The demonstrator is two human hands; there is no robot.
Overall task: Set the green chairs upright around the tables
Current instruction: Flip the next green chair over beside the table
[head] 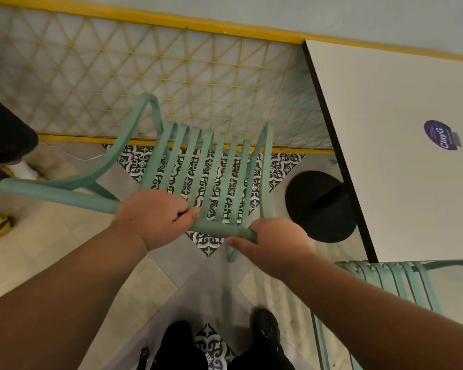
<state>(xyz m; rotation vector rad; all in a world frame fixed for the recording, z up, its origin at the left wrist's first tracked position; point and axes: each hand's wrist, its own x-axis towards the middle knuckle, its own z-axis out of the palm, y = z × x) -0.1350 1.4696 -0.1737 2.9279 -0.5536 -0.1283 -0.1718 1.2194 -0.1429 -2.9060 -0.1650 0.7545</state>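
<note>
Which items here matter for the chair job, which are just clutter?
Job:
green chair, gripped by left hand and right hand
second green chair
white table

Not the job:
purple sticker
yellow lattice railing
bystander's shoes

White table point(401, 108) w/ purple sticker point(440, 135) on top.

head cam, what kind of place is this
Probably a cafe or small eatery: a white pedestal table bearing a round sticker, matching green chairs, patterned floor tiles.
</note>
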